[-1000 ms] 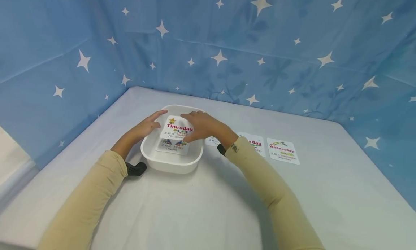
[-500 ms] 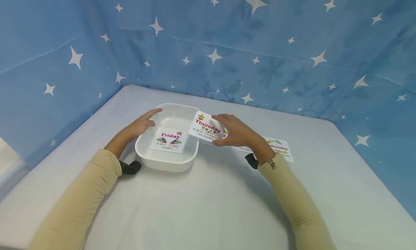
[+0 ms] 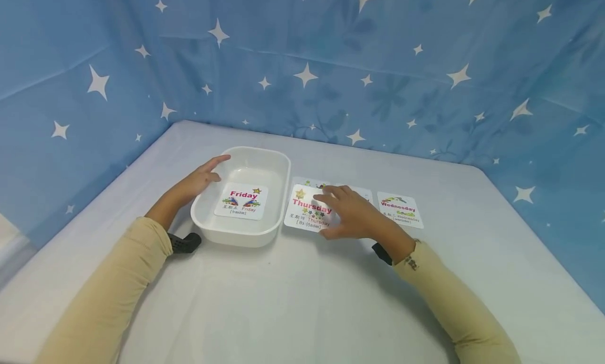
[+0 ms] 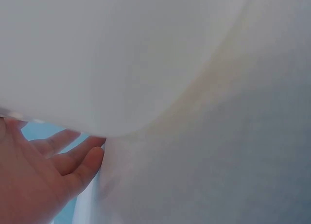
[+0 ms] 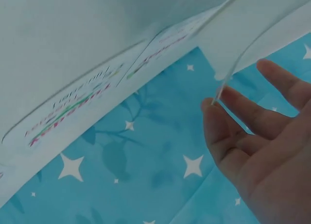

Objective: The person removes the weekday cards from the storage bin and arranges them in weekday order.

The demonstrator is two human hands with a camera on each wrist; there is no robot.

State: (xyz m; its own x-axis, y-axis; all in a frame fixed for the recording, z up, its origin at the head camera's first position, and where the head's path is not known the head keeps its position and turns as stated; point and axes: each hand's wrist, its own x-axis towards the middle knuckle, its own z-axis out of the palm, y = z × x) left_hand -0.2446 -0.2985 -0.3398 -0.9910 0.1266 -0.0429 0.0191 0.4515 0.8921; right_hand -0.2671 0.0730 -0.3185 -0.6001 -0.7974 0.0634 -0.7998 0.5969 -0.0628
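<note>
A white plastic basin [image 3: 236,239] stands on the table, with a square "Friday" card [image 3: 242,201] lying flat in it. My left hand [image 3: 194,183] holds the basin's left rim, its thumb and a finger over the edge. Other fingers [image 4: 90,163] touch the outer wall in the left wrist view. Just right of the basin, my right hand [image 3: 352,214] pinches a white "Thursday" card [image 3: 307,209] by its right edge. The right wrist view shows this card tilted, its edge between thumb [image 5: 216,129] and fingers.
A row of cards lies beyond the right hand: one mostly hidden behind the "Thursday" card [image 3: 308,182], a partly covered one [image 3: 364,193], and "Wednesday" [image 3: 400,210]. A star-patterned blue cloth [image 3: 264,54] hangs behind the white-covered table [image 3: 283,311].
My right hand has carried the "Thursday" card rightward out from over the basin, uncovering the "Friday" card. My left hand stays at the rim. The whole head view has shifted slightly.
</note>
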